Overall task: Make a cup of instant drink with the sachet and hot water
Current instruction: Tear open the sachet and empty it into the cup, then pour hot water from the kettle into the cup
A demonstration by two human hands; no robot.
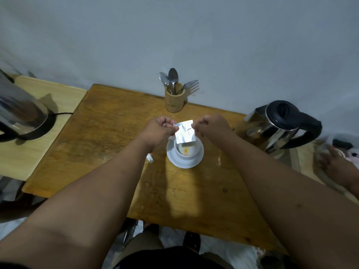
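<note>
Both hands raised over the middle of the wooden counter (108, 136), sharing one silver sachet (185, 131): left hand (159, 131) with fingers (167, 123) pressed together, pinching the sachet's upper left corner; right hand (211, 126) curled likewise, pinching the upper right corner. Sachet hanging directly above the white cup (185, 150), which stands on a white saucer (179, 162); a little orange powder already visible in the cup's bottom, so apparently mid-emptying. For a clean finish, probably best to keep the opening low and centred over the cup, tilt steeply, tap or flick the foil so the remaining grains slide down, and avoid squeezing the mouth closed; whether the opening faces down right now cannot be told. A small torn scrap (150, 158) lying on the counter just left of the saucer. Counted: one sachet, one cup, one saucer, one scrap, two steel kettles, namely one kettle (279, 126) with a black lid and handle near the right hand and another kettle (21, 111) on its base well apart at far left, and one bamboo holder (174, 102) at the back with apparently two spoons and one fork, though handles overlap. Hot water not yet poured, judging by the dry powder.
</note>
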